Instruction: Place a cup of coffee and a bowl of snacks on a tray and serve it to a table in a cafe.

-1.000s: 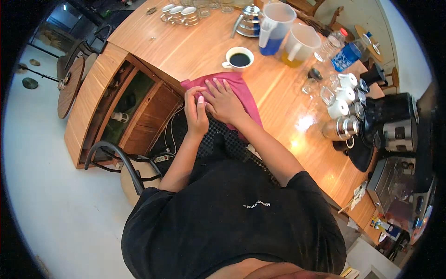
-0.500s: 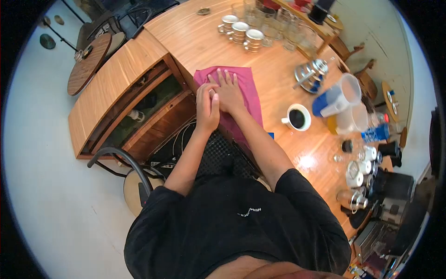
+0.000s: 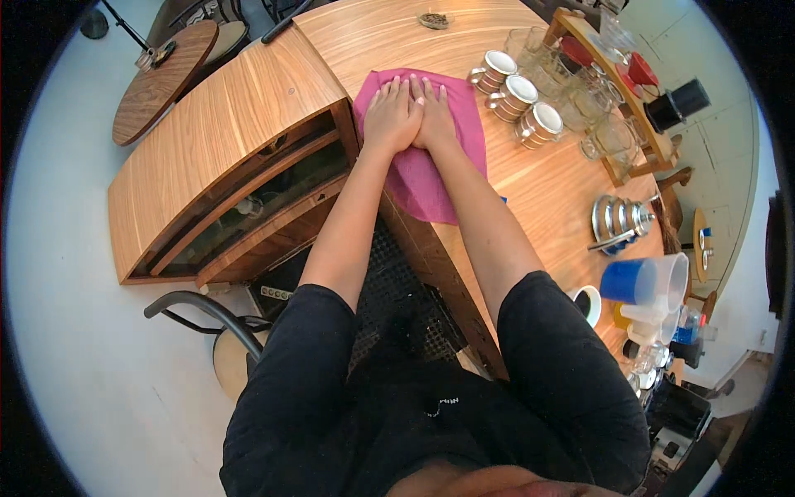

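A pink cloth [image 3: 426,186] lies spread on the wooden counter [image 3: 530,195], with one side along the counter's left edge. Both arms reach forward onto its far part. My left hand [image 3: 392,118] lies flat on the cloth, fingers stretched out and pointing away. Right beside it, my right hand [image 3: 435,118] rests palm down, fingers also extended. The two hands touch or slightly overlap at the thumbs. Neither holds anything up, and the cloth beneath the palms is hidden.
Striped mugs [image 3: 513,95] stand right of the cloth, before several glass servers [image 3: 609,137]. Further right are a metal kettle [image 3: 617,224], a cup of dark coffee [image 3: 586,306] and plastic jugs [image 3: 654,282]. A wooden cabinet [image 3: 232,157] adjoins at left, near a chair [image 3: 199,311].
My left hand has come down from above my right hand to lie flat on the cloth. Both arms stretch further forward. The view has shifted, so the mugs and kettle appear further right.
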A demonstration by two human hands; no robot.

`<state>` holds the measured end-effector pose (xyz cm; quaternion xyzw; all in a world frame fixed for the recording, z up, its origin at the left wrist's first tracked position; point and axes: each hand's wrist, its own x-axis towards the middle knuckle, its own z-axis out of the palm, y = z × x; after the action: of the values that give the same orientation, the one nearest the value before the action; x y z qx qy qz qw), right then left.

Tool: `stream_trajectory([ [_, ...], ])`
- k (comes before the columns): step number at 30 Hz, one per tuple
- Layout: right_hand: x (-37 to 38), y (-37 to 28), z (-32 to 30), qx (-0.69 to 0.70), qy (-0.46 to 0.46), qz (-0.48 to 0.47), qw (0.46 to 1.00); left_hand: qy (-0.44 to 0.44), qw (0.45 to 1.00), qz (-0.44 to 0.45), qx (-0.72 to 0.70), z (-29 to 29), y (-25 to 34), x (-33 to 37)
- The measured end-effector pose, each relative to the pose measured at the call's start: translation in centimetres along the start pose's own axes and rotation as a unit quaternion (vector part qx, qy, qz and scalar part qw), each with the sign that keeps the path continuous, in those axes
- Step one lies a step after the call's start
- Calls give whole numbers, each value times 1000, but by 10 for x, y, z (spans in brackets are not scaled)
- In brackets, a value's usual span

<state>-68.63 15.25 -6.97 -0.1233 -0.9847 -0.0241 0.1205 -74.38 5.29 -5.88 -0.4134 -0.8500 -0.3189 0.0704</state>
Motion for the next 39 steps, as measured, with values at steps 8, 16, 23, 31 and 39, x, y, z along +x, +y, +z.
stream_trajectory([
  [8, 58, 8, 27, -40, 43, -3, 998, 11, 999, -36, -6, 0, -21, 45],
  [16, 11, -18, 6, 24, 25, 12, 999, 40, 999, -30, 19, -2, -19, 1],
  [23, -101, -40, -33, 56, 29, 33, 997, 25, 1000, 2, 6, -15, 37, -95],
  [31, -319, -40, -80, 79, 100, 36, 991, -21, 997, 65, -31, -10, 157, -270],
  [39, -527, -46, -164, 121, 79, 93, 985, -23, 967, -16, -251, -5, 262, -425],
])
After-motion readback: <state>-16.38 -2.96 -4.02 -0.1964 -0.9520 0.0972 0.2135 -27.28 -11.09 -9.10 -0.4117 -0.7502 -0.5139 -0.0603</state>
